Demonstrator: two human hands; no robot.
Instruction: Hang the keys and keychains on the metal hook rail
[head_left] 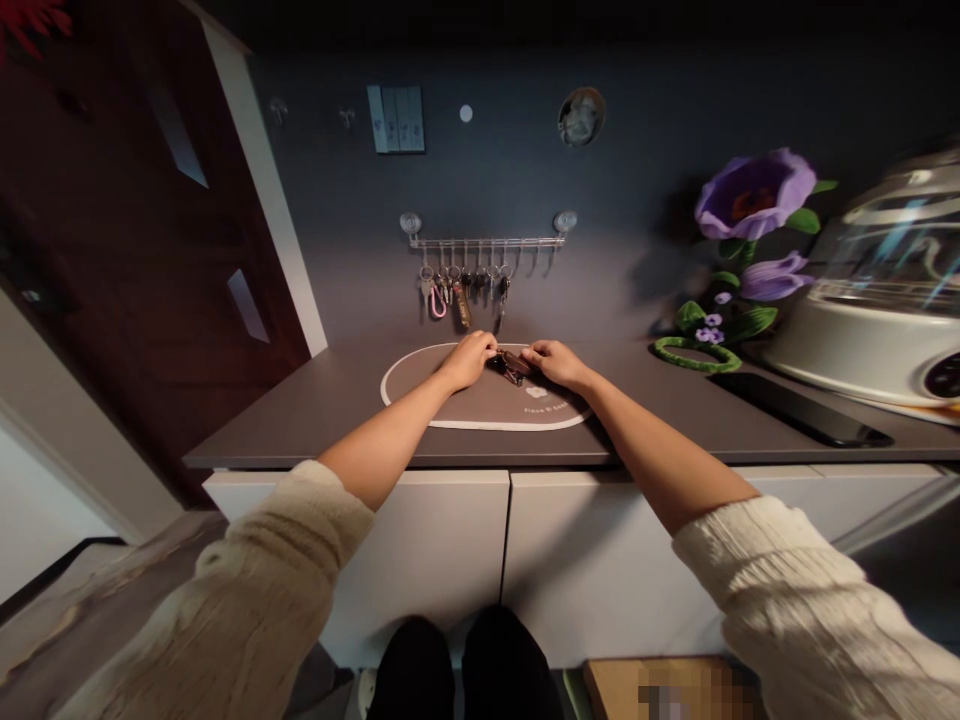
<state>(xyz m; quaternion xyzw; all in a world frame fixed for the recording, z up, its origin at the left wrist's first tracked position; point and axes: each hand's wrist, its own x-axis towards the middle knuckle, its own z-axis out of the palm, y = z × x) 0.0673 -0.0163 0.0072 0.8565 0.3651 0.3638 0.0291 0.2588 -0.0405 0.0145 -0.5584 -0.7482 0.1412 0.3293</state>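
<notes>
A small bunch of dark keys [511, 374] with a brownish fob hangs between my two hands, low over an oval brown mat [420, 385] with a pale rim. My left hand [471, 358] is closed in a pinch at the bunch's left end. On the other side, the fingers of my right hand [556, 362] are closed on its brown part. The exact grip points are partly hidden by the fingers. Behind my hands, several sets of keys [459, 292] hang from hooks on a clear wall rail [487, 243].
To the right stand purple crochet flowers [756, 195] with a green ring base, a dark phone-like slab [802, 408] and a large appliance [870, 310] with a transparent upper part. White cabinet doors [420, 550] lie below the counter edge. A dark red door [150, 250] is at left.
</notes>
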